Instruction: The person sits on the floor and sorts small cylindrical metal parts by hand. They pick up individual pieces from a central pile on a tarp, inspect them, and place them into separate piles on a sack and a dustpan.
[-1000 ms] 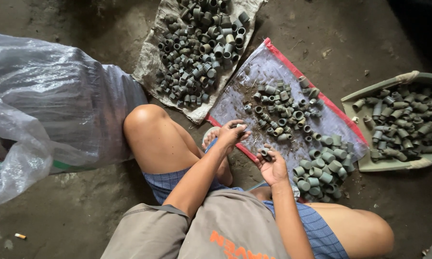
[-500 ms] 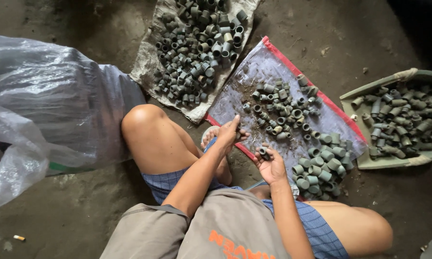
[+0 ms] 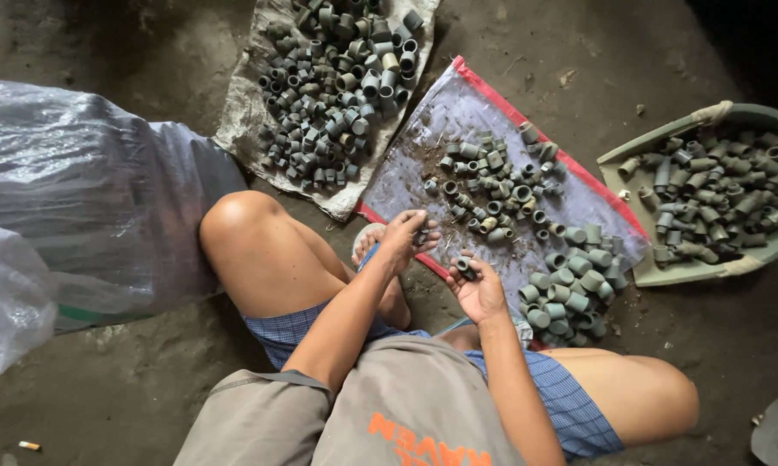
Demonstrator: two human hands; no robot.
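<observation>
Sorting of small grey pipe fittings, done squatting on a dirt floor. Right hand (image 3: 480,289) is cupped palm-up, holding a few small fittings (image 3: 463,266) near the fingers. Left hand (image 3: 404,237) hangs just beside it, fingers pinched on one small fitting (image 3: 421,236), at the near edge of the red-trimmed plastic sheet (image 3: 458,108). On that sheet lie a loose scatter of short rings (image 3: 493,185) and, nearer the right knee, a tidy cluster of larger couplings (image 3: 566,289). Farther left, a woven sack (image 3: 242,121) carries a big heap of mixed fittings (image 3: 337,78). Far right, a green basin (image 3: 708,267) holds elbow pieces.

Judgement: mid-sort, checking pieces in hand. Next move calls for matching each piece to its pile by size and shape.
</observation>
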